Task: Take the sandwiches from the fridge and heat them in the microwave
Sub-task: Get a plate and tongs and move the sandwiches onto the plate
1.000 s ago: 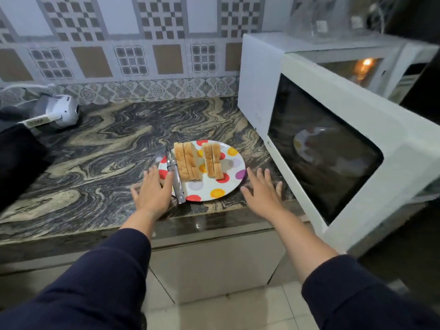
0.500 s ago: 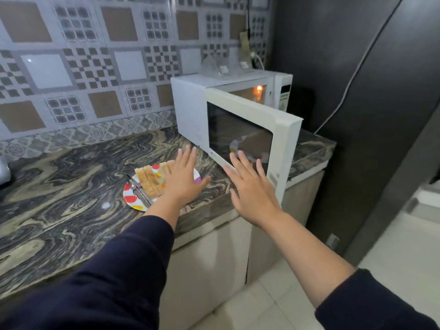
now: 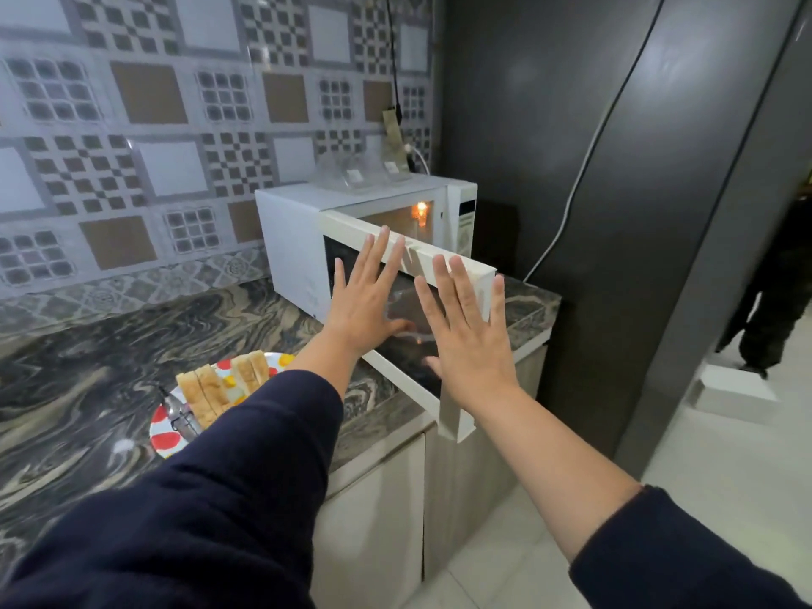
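Sandwiches (image 3: pixel 211 386) lie cut in halves on a polka-dot plate (image 3: pixel 164 439) on the marble counter, with a metal utensil (image 3: pixel 182 417) beside them; my left sleeve hides part of the plate. The white microwave (image 3: pixel 294 226) stands at the counter's right end, its door (image 3: pixel 461 415) swung wide open and the inside light on. My left hand (image 3: pixel 367 301) and my right hand (image 3: pixel 470 336) are both raised in front of the door, palms forward, fingers spread, holding nothing.
The marble counter (image 3: pixel 88 367) runs left from the microwave, under a patterned tile wall. A dark tall panel (image 3: pixel 615 213) with a white cable stands to the right. On the pale floor at far right are a white box (image 3: pixel 729 389) and a person's legs (image 3: pixel 773 309).
The view has swung up and right, away from the plate. Both hands lifted off the counter beside the plate and rose in front of the open microwave door.
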A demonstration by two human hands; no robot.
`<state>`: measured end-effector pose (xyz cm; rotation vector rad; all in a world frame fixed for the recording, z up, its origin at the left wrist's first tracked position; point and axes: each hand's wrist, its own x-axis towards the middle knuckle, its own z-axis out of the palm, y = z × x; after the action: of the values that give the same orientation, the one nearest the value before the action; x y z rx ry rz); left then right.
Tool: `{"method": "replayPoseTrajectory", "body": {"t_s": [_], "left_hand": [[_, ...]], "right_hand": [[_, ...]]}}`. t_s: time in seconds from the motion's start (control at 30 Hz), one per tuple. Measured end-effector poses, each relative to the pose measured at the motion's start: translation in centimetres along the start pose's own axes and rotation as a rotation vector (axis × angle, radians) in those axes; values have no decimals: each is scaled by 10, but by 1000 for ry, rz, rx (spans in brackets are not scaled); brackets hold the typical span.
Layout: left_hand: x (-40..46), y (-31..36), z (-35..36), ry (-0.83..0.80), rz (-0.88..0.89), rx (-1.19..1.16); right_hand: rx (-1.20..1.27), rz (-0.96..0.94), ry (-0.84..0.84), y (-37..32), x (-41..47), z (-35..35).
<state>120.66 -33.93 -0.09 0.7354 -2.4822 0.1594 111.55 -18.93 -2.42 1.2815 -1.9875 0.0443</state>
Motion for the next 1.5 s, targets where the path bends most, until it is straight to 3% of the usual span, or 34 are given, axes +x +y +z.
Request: {"method": "replayPoseTrajectory", "body": {"t_s": [0.23,0.5,0.77,1.17,1.5], "left_hand": [[39,19,31,62,41,156],[95,41,73,111,-29,202],[158,54,119,121,-146,300],[239,28,193,177,-271,438],[286,18,237,228,-412,454]], "right_hand": [[53,76,51,34,18,30],[100,64,80,99,54,93],[174,-32,80,152,118,169],[279,-146,35,176,231,275],[360,-326,155,177,310,337]]}}
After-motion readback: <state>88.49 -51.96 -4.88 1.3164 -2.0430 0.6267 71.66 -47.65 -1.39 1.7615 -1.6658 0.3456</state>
